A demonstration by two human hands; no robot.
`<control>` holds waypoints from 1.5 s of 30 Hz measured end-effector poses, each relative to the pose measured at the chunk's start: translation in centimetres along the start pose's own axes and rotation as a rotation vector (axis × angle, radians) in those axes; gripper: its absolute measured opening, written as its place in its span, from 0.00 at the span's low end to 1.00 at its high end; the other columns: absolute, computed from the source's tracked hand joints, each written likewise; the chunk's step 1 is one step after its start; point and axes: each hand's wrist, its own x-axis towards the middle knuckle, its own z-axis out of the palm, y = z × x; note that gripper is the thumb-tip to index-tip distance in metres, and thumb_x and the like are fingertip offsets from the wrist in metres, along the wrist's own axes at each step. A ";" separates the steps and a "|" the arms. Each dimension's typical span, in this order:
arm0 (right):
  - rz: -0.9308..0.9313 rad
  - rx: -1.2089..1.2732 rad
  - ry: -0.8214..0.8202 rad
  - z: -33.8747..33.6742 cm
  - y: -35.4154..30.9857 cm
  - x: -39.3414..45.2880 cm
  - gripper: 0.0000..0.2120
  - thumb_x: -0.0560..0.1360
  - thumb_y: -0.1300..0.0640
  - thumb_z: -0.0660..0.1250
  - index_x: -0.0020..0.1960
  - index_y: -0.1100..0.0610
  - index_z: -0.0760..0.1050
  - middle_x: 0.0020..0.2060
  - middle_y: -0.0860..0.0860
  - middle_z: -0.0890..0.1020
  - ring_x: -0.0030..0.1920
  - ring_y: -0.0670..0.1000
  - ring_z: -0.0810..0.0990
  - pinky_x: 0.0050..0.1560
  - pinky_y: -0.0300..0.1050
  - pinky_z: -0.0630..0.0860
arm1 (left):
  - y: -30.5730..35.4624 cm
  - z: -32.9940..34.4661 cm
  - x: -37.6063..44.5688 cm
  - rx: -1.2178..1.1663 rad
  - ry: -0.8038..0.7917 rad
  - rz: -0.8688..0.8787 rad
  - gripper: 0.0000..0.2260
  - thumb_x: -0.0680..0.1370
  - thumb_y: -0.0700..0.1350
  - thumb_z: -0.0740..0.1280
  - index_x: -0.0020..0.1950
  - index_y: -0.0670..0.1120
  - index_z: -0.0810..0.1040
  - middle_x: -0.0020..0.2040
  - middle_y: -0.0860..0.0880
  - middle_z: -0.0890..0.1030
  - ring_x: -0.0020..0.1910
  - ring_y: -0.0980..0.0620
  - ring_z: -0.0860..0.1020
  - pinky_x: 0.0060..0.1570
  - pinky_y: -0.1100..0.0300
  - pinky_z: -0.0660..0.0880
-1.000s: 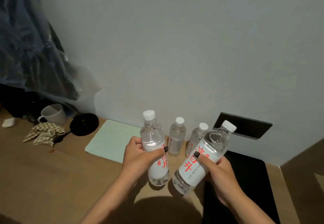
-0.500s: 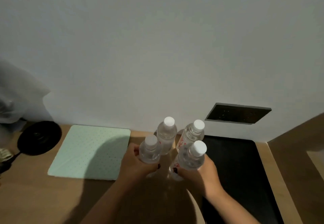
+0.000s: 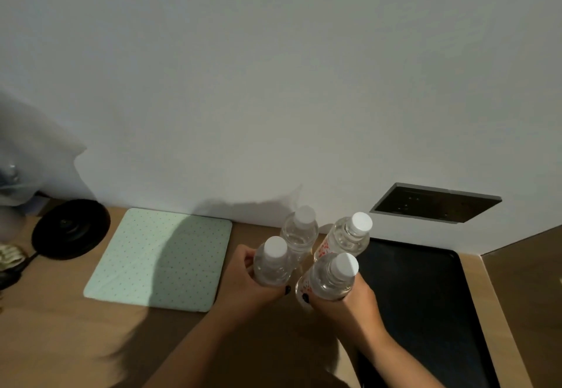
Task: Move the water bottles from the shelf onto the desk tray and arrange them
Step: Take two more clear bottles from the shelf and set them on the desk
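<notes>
left hand (image 3: 248,281) fingers curled in a grip, right hand (image 3: 346,299) likewise

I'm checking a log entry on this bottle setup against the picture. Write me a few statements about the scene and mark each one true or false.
1. Four water bottles with white caps stand close together. True.
2. The left hand lies flat on the green mat. False: it grips the near-left bottle.
3. The right hand holds the near-right bottle. True.
4. The round black disc sits on the black tray. False: it lies on the desk, left of the mat.
5. One bottle lies on its side. False: none does.
</notes>
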 end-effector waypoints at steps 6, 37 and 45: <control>-0.067 -0.038 -0.030 -0.3 0.0 -0.2 0.22 0.64 0.51 0.76 0.55 0.43 0.71 0.46 0.43 0.81 0.49 0.42 0.80 0.42 0.33 0.75 | 0.2 0.5 -0.5 -0.025 0.023 0.013 0.28 0.62 0.38 0.79 0.55 0.47 0.68 0.52 0.53 0.76 0.51 0.58 0.77 0.41 0.78 0.72; -0.429 -0.517 0.063 -17.0 -2.6 -9.1 0.30 0.80 0.50 0.58 0.77 0.54 0.50 0.77 0.50 0.53 0.77 0.49 0.46 0.74 0.45 0.50 | 13.4 3.0 -12.0 0.385 -0.013 0.402 0.29 0.72 0.49 0.70 0.70 0.59 0.64 0.75 0.56 0.62 0.75 0.57 0.58 0.71 0.58 0.59; -0.373 -0.654 0.098 -19.6 -1.2 -12.7 0.31 0.80 0.50 0.57 0.78 0.54 0.47 0.78 0.51 0.51 0.77 0.50 0.50 0.74 0.44 0.52 | 15.0 3.3 -13.5 0.592 -0.031 0.433 0.28 0.76 0.52 0.65 0.74 0.52 0.60 0.74 0.52 0.65 0.73 0.51 0.63 0.70 0.55 0.62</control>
